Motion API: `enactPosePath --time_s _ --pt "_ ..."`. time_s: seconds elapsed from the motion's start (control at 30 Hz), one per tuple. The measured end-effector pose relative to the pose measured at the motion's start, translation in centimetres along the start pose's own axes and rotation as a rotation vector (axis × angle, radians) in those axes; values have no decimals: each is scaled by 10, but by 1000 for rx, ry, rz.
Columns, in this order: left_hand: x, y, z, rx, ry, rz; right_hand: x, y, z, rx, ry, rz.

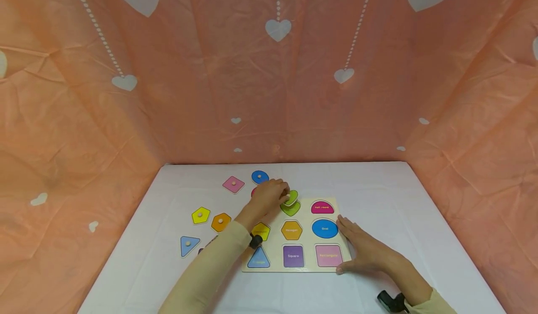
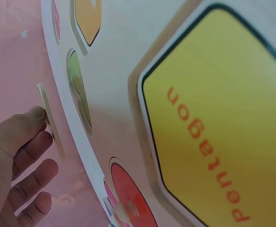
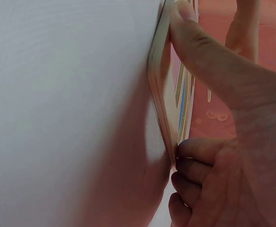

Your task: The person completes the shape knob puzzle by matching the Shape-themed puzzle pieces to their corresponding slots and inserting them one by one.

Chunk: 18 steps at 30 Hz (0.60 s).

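Observation:
My left hand [image 1: 269, 195] pinches a green heart puzzle piece [image 1: 293, 195] above the puzzle board [image 1: 308, 237]. Partly covered by that piece is the green heart recess [image 1: 290, 210] in the board's back row. In the left wrist view, thumb and fingertips hold the piece [image 2: 50, 120] by its face, tilted and clear of the board. My right hand [image 1: 367, 246] lies spread around the board's front right corner, thumb at the front edge and fingers along the right edge. The right wrist view shows its thumb pressing against the board's rim [image 3: 159, 90].
Left of the board lie loose knobbed pieces: a pink diamond [image 1: 233, 184], a blue oval [image 1: 260, 177], a yellow pentagon [image 1: 201, 215], an orange hexagon [image 1: 221, 222] and a blue triangle [image 1: 189, 245]. A red round piece [image 2: 128, 189] with a knob shows in the left wrist view.

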<state>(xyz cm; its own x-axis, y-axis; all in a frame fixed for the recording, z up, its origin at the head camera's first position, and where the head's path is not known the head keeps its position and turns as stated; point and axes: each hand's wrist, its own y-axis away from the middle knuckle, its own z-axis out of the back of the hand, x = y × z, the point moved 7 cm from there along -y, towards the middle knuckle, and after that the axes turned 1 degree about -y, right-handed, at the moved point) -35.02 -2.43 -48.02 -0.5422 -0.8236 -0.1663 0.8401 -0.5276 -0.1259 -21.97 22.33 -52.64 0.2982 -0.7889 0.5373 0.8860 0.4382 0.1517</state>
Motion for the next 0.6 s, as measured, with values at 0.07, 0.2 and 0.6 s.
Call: enactPosePath --time_s 0.07,0.2,0.6 --pt "-2 2 0 5 13 3 0 0 0 -2 -1 0" --pt "-4 3 -3 20 15 5 -1 0 0 -8 -4 7" --pt "-10 9 -9 45 -12 15 -1 0 -1 3 -21 -10"
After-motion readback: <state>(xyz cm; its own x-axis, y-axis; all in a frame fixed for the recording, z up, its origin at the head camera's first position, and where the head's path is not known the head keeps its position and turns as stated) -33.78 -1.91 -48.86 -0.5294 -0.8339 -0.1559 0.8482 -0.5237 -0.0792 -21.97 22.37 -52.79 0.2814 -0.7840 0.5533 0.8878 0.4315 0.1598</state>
